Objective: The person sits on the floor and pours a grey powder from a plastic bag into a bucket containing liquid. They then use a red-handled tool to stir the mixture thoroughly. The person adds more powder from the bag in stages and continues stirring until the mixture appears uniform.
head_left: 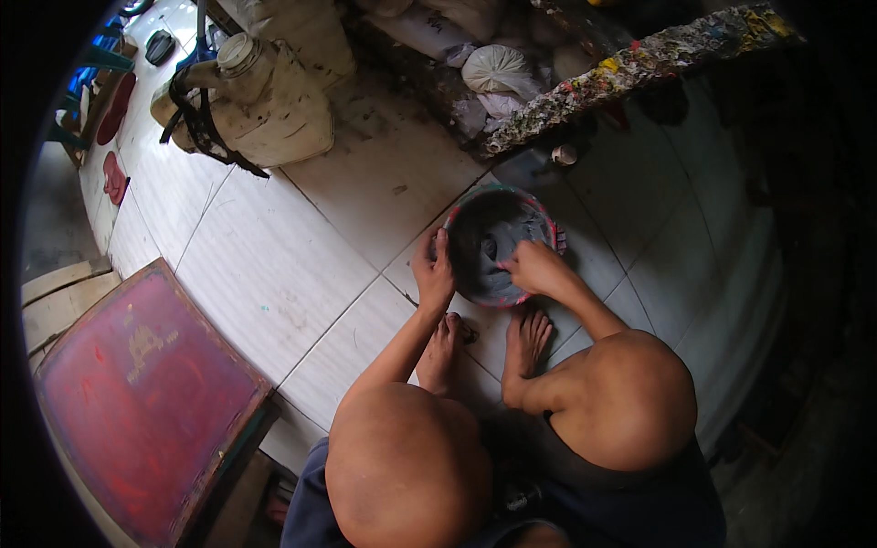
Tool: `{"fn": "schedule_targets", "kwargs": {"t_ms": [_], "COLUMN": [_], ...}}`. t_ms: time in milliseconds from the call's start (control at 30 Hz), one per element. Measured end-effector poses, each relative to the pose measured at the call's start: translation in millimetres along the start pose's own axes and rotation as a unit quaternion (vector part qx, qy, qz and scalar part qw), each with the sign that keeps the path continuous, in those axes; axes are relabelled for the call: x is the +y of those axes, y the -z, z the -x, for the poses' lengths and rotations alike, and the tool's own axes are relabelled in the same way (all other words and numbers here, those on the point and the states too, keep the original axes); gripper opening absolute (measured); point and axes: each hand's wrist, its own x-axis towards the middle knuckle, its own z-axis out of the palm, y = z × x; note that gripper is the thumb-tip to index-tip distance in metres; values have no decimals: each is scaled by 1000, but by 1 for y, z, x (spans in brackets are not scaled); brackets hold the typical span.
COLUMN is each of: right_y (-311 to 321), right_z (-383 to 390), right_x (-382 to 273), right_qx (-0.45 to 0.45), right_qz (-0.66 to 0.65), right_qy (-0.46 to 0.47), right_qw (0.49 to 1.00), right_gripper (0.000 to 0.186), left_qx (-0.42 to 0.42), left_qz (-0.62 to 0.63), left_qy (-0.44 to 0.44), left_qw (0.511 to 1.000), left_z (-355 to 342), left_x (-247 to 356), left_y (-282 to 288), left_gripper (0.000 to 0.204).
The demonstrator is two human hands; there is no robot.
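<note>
A round basin (468, 222) with a reddish, patterned rim sits on the tiled floor in front of my feet. Thick dark grey paste (480, 274) covers its bottom, with a darker lump near the middle. My left hand (434, 267) grips the basin's left rim, thumb up at the edge and fingers along the outer wall. Over the right part of the basin, my right hand (534, 268) is closed, knuckles up, its fingertips down at the paste. Whatever it may hold is hidden under the fingers.
A stained, pale jerrycan (283, 119) with black straps stands at far left. A paint-crusted beam (639, 68) borders knotted plastic bags (498, 71) at the back. A small can (565, 154) lies beyond the basin. Near left is a framed reddish panel (151, 393); red sandals (115, 178) lie farther off.
</note>
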Motion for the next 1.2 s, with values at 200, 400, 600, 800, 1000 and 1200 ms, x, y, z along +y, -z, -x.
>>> {"fn": "schedule_targets", "kwargs": {"t_ms": [200,400,600,800,1000,1200], "right_y": [12,22,51,28,0,1], "right_z": [-4,-4,10,9,9,2], "right_x": [-29,-14,-10,20,5,-6], "right_qx": [87,43,57,-41,-32,31], "right_qz": [-44,-42,37,-33,41,2], "right_qy": [-94,-64,-97,-78,-16,-36], "right_qw": [991,996,993,996,999,999], "right_gripper": [18,18,22,22,16,13], "left_qx": [2,3,23,11,23,22], "left_qz": [5,-10,11,-5,2,-25], "left_qy": [-7,-1,-13,-38,-58,-41], "left_qw": [1000,1000,1000,999,998,999], "left_z": [3,4,2,5,2,10], "left_x": [5,3,-7,0,2,-1], "left_y": [0,-1,-1,0,-7,-4], "left_gripper": [35,36,34,32,31,30]}}
